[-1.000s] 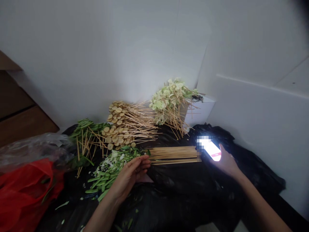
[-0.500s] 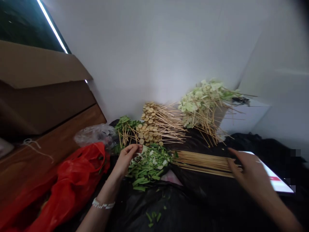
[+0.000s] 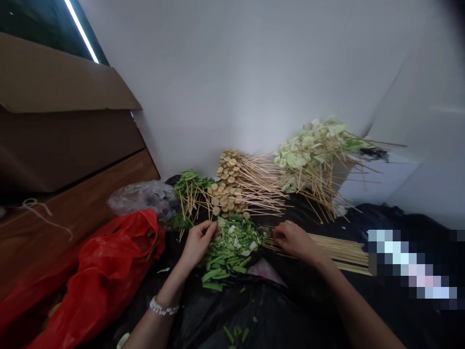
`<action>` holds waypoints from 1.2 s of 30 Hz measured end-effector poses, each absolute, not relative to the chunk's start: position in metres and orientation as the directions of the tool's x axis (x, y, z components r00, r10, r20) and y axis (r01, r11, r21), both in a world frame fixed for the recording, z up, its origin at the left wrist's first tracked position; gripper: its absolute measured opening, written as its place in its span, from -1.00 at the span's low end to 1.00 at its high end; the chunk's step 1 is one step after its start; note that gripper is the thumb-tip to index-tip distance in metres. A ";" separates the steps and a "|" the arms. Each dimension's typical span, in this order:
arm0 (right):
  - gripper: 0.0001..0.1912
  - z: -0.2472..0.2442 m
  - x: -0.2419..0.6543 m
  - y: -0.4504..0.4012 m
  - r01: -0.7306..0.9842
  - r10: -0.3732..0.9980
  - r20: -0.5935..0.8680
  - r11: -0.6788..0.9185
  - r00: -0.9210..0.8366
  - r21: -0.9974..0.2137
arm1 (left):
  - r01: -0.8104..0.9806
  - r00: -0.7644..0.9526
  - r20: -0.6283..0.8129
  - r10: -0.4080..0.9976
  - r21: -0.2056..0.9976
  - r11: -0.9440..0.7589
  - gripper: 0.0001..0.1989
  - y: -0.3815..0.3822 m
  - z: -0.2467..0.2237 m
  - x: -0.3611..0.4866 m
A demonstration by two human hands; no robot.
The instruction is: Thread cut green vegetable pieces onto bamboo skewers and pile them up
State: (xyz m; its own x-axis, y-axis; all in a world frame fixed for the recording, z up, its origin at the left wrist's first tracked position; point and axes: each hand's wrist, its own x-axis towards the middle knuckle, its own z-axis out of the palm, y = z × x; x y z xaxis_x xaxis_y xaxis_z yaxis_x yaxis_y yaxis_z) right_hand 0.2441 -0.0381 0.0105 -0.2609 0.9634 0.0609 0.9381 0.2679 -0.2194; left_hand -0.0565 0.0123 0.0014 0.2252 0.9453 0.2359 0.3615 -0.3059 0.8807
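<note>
My left hand, a bead bracelet on its wrist, has thumb and fingers pinched at the left edge of a heap of cut green vegetable pieces with white bits. What the pinch holds is too small to make out. My right hand is curled closed over the left ends of a row of loose bamboo skewers; its fingertips are hidden, and so is whatever they grip. Just behind the heap lie skewers threaded with pale round slices. Left of them are skewers with green stalk pieces.
Skewered cabbage leaves are piled at the back right against the white wall. A red plastic bag and a clear bag lie on the left. Black plastic sheeting covers the work surface. A cardboard box stands back left.
My right hand has moved left, from the right ends of the loose skewers to their left ends beside the green heap. My left hand stays near the heap, still pinched. The view has shifted slightly.
</note>
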 end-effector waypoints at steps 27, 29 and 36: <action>-0.78 -0.012 0.207 -0.054 0.918 0.872 0.288 0.367 -0.395 0.148 | 0.767 0.559 -0.007 0.829 0.386 -0.513 -0.80 0.016 0.010 -0.097; -0.77 -0.013 0.207 -0.053 0.920 0.864 0.319 0.354 -0.391 0.170 | 0.764 0.557 0.023 0.830 0.379 -0.523 -0.83 0.015 0.012 -0.094; -0.66 -0.010 0.206 -0.060 0.904 0.785 0.450 0.361 -0.426 0.228 | 0.525 0.483 0.222 0.847 0.701 -0.483 -0.84 0.008 0.016 -0.073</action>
